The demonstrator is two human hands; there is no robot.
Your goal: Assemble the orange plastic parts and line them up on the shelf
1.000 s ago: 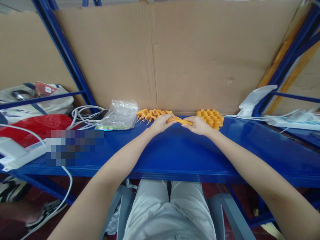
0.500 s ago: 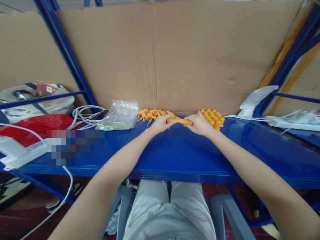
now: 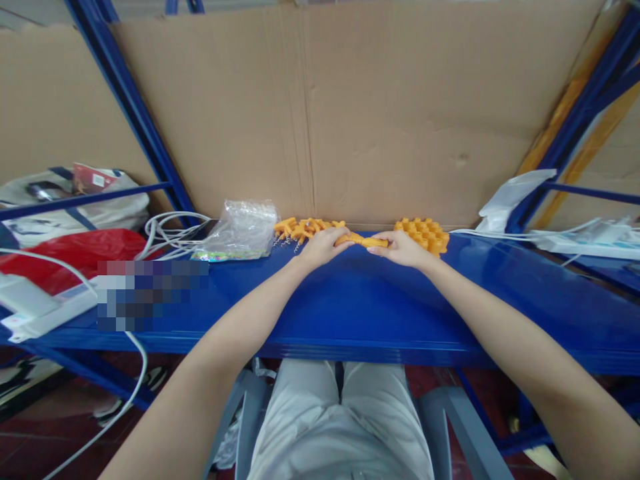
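Observation:
Between my two hands is a slim orange plastic piece (image 3: pixel 358 239), held roughly level above the blue table. My left hand (image 3: pixel 326 245) is closed on its left end, and my right hand (image 3: pixel 399 247) pinches its right end. Beyond my left hand lies a heap of orange branched pieces (image 3: pixel 300 229), with some thin metal spirals sticking out toward me. Just behind my right hand sits an orange block of hexagonal cells (image 3: pixel 424 235). The fingers hide both ends of the held piece, so its exact kind cannot be made out.
A clear plastic bag (image 3: pixel 243 227) and white cables (image 3: pixel 173 230) lie left on the blue table (image 3: pixel 360 307). Farther left are a red bag (image 3: pixel 80 253) and a white power strip (image 3: pixel 50 310). A cardboard wall (image 3: pixel 380 113) closes off the back. More white cables (image 3: pixel 500 235) run at the right.
My right hand has shifted its grip slightly on the orange piece, its fingers now more drawn out along the end. My left hand stays nearly in place.

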